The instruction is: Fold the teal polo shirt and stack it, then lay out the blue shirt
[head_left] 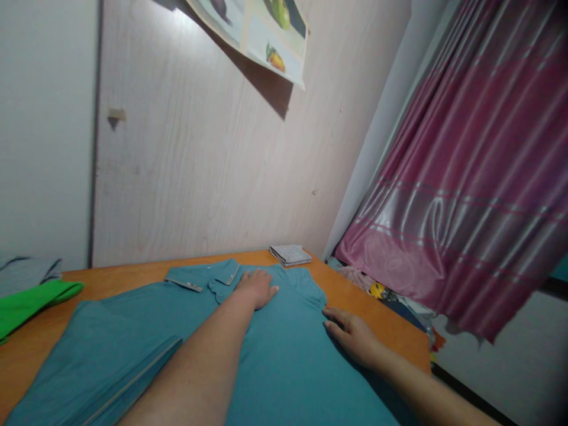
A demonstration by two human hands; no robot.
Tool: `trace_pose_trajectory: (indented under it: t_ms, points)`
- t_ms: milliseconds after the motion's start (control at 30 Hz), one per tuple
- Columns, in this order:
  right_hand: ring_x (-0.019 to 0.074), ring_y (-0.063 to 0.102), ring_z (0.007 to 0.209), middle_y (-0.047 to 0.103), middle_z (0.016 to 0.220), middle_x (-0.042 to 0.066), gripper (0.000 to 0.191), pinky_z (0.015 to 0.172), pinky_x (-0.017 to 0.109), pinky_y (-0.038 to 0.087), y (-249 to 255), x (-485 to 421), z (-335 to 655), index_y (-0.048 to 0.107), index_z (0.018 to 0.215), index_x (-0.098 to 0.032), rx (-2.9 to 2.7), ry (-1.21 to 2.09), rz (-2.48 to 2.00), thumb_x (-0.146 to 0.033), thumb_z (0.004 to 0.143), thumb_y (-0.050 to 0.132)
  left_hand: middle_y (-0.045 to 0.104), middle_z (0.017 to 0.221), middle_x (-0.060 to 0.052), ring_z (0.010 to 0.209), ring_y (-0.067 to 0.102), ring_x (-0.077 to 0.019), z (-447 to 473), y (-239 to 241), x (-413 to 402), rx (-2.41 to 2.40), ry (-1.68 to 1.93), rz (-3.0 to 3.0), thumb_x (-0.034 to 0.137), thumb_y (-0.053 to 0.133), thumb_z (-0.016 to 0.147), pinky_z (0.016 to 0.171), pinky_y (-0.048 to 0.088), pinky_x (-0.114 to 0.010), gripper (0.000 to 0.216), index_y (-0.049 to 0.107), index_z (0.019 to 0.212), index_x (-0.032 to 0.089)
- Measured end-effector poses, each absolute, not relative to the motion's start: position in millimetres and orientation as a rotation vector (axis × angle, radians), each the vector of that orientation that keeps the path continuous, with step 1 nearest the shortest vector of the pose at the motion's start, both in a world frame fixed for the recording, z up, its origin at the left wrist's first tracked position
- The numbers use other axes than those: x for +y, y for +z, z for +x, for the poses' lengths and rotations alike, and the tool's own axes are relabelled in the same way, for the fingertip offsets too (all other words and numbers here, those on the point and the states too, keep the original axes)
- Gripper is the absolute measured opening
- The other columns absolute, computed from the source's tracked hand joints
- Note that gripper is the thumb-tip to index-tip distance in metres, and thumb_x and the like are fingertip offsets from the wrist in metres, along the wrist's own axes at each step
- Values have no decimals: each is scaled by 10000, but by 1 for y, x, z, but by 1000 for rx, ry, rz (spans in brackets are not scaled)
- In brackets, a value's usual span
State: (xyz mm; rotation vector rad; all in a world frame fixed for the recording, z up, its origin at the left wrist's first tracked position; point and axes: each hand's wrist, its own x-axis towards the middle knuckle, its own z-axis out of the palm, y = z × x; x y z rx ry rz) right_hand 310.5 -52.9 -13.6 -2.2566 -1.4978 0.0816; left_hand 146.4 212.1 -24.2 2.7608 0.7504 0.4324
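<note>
A teal collared shirt (284, 349) lies spread over the orange table (373, 296), its collar toward the far edge and one sleeve out to the left. Flat on the chest just right of the collar and buttons rests my left hand (256, 289), fingers stretched out. My right hand (350, 334) is at the shirt's right edge by the shoulder, fingers extended and fingertips touching the fabric. Neither hand grips a fold that I can see. My left forearm covers part of the shirt's front.
Green cloth (39, 302) and grey cloth (26, 275) lie at the table's left. A folded checked cloth (290, 255) sits at the back edge. Behind stands a pale wooden panel (213, 148) with a fruit poster (266, 35). A pink curtain (465, 177) hangs at the right above several piled fabrics.
</note>
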Motion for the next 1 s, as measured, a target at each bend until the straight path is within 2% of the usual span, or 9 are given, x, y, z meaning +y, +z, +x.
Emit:
trace_pose_trajectory:
  t_ms: [67,133,200,300,400,533,800,933,1000]
  points:
    - [257,663,1083,738,1142,97,396,969,374,481,-11,-42,325,751,1073,-177,-1301,99,-2223,-451,917,511,458,1523,-168,1438,361,-355,146,-24,211,751,436,2765,516,461,947,1166,241,-564,534,585,1359,199]
    - [244,690,916,757,930,79,337,827,342,520,-8,-26,339,752,896,-167,-1111,107,-2241,-408,919,517,473,1509,-177,1429,372,-364,145,-23,210,749,447,2768,514,465,945,1160,246,-575,531,590,1350,193]
    - [236,685,852,736,866,84,338,754,330,530,-5,-7,350,725,856,-151,-1005,111,-2280,-382,950,496,478,1503,-184,1424,375,-378,145,-22,208,739,464,2770,510,473,942,1151,252,-591,532,587,1350,188]
    - [221,663,943,690,1082,91,286,811,371,555,0,20,362,673,1081,-150,-910,165,-2349,-386,973,552,459,1518,-182,1426,369,-382,146,-21,205,697,490,2776,495,484,941,1151,252,-593,533,568,1368,188]
    - [226,631,1056,605,1267,88,380,888,440,554,5,45,367,583,1266,-179,-855,241,-2428,-386,949,625,447,1535,-150,1438,355,-364,148,-21,203,640,501,2774,491,495,939,1166,238,-574,520,555,1380,221]
    - [230,631,1059,615,1253,87,363,895,444,550,10,74,369,598,1243,-175,-824,318,-2518,-384,947,626,425,1556,-119,1449,335,-358,152,-22,201,587,465,2769,538,502,927,1171,222,-575,534,553,1383,263]
    - [229,631,1061,607,1268,88,373,890,443,553,7,98,362,585,1265,-181,-850,394,-2447,-381,952,618,447,1536,-143,1448,332,-371,154,-26,202,570,385,2760,598,483,913,1165,202,-604,588,570,1380,252]
    - [227,631,1062,603,1274,89,382,889,445,554,6,94,363,581,1272,-182,-864,324,-2386,-385,951,621,445,1541,-124,1450,332,-359,153,-25,202,578,382,2741,619,489,900,1172,196,-586,592,573,1374,274]
    - [209,646,991,632,1198,83,350,840,409,563,8,90,364,594,1232,-167,-875,240,-2367,-380,955,612,444,1544,-113,1453,328,-356,153,-25,203,577,379,2733,626,490,897,1173,193,-584,589,578,1367,283]
